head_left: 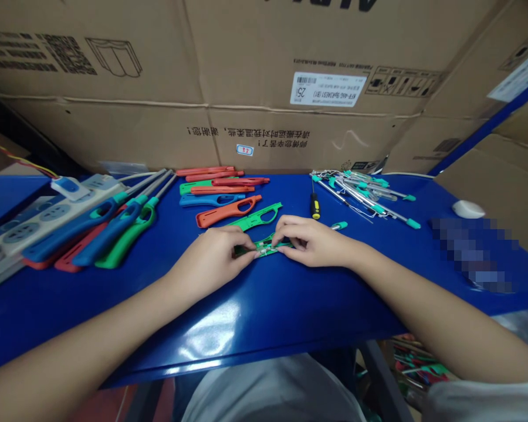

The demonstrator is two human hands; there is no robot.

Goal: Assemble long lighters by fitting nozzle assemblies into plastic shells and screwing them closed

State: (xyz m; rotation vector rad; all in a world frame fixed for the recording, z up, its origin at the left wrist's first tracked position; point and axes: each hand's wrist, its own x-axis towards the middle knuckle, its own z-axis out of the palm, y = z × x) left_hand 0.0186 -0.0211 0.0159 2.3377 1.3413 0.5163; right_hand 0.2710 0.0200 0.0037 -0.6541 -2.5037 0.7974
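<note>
Both hands meet at the middle of the blue table (264,305). My left hand (213,255) pinches the left end of a green lighter half-shell (264,246) that lies flat on the table. My right hand (310,240) pinches its right end, fingers pressed on the small parts inside it. A second green shell (257,217) lies just behind the hands, beside an orange shell (226,212). What exactly sits inside the held shell is too small to tell.
Finished long lighters (114,225) in blue, green and red lie at left beside a white power strip (30,225). More coloured shells (217,184) lie at the back, metal tubes with teal tips (369,193) and a small screwdriver (315,206) at right. Cardboard boxes (255,82) wall the back.
</note>
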